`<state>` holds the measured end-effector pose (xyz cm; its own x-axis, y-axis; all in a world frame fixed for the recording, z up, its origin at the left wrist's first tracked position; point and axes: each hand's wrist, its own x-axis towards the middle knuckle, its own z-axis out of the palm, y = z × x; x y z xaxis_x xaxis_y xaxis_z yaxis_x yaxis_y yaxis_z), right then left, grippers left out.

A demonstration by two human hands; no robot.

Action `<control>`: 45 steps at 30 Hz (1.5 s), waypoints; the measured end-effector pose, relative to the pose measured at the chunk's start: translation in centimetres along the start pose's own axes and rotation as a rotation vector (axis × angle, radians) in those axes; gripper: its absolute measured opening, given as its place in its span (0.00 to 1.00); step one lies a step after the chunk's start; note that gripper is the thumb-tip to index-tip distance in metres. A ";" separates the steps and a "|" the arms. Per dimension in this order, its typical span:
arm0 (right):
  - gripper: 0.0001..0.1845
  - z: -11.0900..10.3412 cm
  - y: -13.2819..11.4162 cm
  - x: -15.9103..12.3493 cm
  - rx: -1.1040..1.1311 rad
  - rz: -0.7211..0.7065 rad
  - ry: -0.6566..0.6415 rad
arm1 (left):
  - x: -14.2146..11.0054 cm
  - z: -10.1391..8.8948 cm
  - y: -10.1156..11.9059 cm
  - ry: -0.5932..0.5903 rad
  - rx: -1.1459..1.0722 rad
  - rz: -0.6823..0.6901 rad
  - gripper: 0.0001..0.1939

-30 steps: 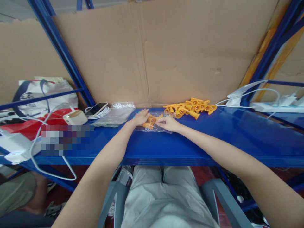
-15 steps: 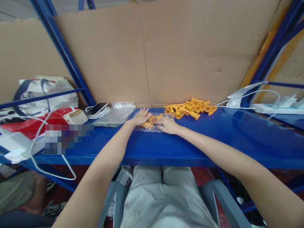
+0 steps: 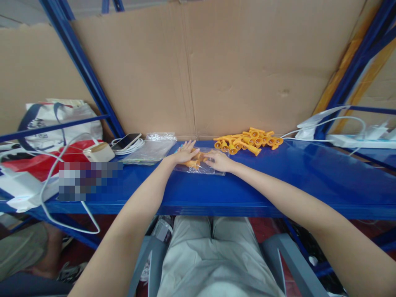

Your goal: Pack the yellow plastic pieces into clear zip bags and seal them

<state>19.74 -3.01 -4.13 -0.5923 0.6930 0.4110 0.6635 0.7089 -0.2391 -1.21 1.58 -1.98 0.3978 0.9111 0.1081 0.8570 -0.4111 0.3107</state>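
Observation:
A clear plastic bag point(image 3: 213, 170) lies on the blue shelf, with several orange plastic horns point(image 3: 192, 164) in it. My left hand point(image 3: 185, 154) rests flat over the bag's left part, its fingers stretched and spread, covering some of the horns. At the bag's right side, my right hand point(image 3: 220, 161) has its fingers curled round the end of an orange horn; the fingertips are partly hidden. Just behind the right hand, a loose pile of orange horns point(image 3: 249, 141) lies against the cardboard.
To the left lie a stack of flat clear bags point(image 3: 150, 149), a phone point(image 3: 126, 141) on a coiled white cable, and a white charger point(image 3: 99, 152). A cardboard sheet point(image 3: 241, 66) closes off the back. A white power strip point(image 3: 355, 141) sits far right. Another person's leg shows at lower left.
My right hand has shifted slightly over the bag and now covers the horn end that was visible beside it. More of the bag's lower right corner shows. My left hand has stayed put.

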 end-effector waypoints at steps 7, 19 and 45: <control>0.21 -0.6 -0.8 -0.2 -0.067 0.133 -0.037 | 0.1 0.2 0.3 0.116 -0.015 -0.006 0.29; 0.21 -1.0 -0.3 -0.2 -0.036 0.219 -0.103 | 0.0 -0.3 0.8 0.168 0.026 0.112 0.21; 0.18 -8.0 5.5 -3.3 -0.637 0.628 0.076 | 0.6 0.1 0.3 0.150 0.071 0.038 0.20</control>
<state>28.97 -2.43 0.27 -0.0182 0.9021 0.4312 0.9962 -0.0205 0.0850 -0.70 2.03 -1.94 0.3810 0.8872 0.2601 0.8655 -0.4412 0.2373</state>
